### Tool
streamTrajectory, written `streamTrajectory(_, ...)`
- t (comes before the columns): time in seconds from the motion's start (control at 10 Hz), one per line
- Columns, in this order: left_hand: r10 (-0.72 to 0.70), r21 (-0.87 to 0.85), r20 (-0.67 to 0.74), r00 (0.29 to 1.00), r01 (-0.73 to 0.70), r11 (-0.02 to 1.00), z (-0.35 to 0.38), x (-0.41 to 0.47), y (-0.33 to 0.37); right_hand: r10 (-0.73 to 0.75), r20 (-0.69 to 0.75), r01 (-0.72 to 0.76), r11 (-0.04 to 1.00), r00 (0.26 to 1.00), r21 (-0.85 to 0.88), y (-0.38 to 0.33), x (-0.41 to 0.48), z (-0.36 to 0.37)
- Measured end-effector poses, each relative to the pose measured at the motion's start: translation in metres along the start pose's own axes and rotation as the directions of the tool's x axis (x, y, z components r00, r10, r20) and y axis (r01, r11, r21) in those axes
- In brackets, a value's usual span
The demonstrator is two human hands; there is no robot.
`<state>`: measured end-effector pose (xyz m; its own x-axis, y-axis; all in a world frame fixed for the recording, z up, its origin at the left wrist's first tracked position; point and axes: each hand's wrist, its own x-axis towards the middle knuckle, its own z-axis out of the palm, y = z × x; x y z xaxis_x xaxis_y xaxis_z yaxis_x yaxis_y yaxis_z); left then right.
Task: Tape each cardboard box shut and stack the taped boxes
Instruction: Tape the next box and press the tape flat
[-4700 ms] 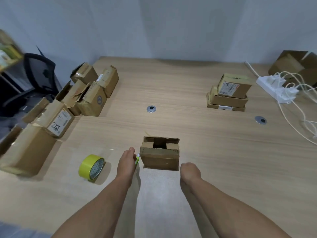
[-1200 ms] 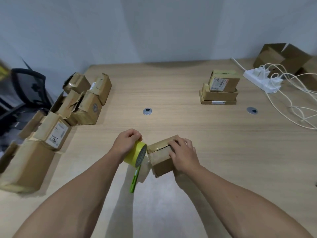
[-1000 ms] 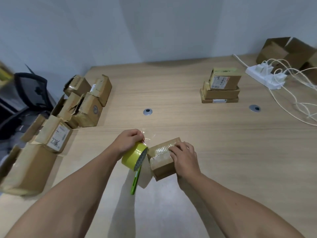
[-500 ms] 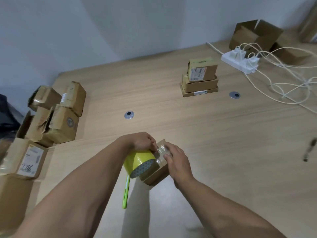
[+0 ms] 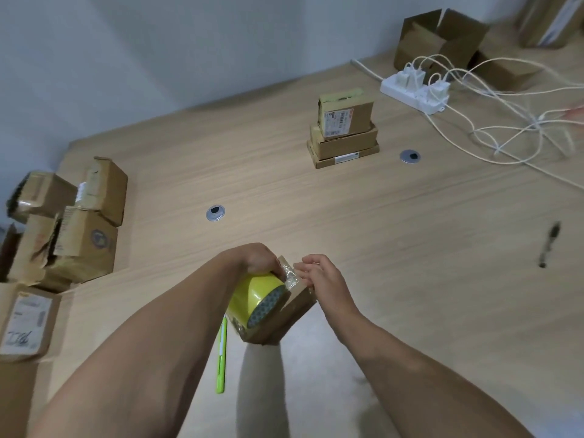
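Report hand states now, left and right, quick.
Left hand: closed, grips the yellow tape roll.
Right hand: closed, holds the cardboard box, fingers over its taped top.

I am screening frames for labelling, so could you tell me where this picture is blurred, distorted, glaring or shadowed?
Head view: wide-angle distortion tilts and bows the table; motion blur smears the far-right cartons, cables and pen; the tape roll and box are sharper; a pale sheen lies on the near tabletop, with a soft shadow below the box.
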<state>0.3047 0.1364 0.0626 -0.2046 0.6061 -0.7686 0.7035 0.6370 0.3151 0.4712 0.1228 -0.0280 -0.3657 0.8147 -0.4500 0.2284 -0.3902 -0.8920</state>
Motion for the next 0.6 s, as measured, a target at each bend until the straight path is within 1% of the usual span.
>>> streamTrajectory(0.1,-0.035,0.031,-0.004,0.999,0.035,0.999,0.002,0.000,0.009,0.015,-0.005,-0.015,1.000,1.000,0.002,-0.007,0.005,-0.001)
streamTrajectory(0.2,-0.040,0.143,-0.005,0.999,0.041,0.989,0.001,0.001,0.016,-0.010,-0.041,0.009,0.999,0.999,-0.031,-0.011,0.010,0.002)
streamTrajectory(0.3,-0.070,0.114,0.029,0.997,0.066,0.991,0.001,0.005,0.014,0.011,-0.100,-0.005,0.998,0.995,0.056,-0.017,0.013,0.006)
streamTrajectory(0.4,-0.044,0.180,0.074,0.996,0.030,0.983,-0.002,0.007,0.013,0.047,-0.109,-0.041,0.998,0.993,0.053,-0.022,0.018,0.008)
streamTrajectory(0.5,-0.057,0.242,0.087,0.995,0.035,0.970,-0.006,0.011,0.012,0.088,-0.096,-0.079,0.993,0.991,0.091,-0.027,0.020,0.009)
streamTrajectory(0.6,-0.029,0.357,0.094,0.995,-0.007,0.934,-0.007,0.006,0.017,0.157,-0.022,-0.148,0.963,0.987,0.227,-0.033,0.019,0.003)
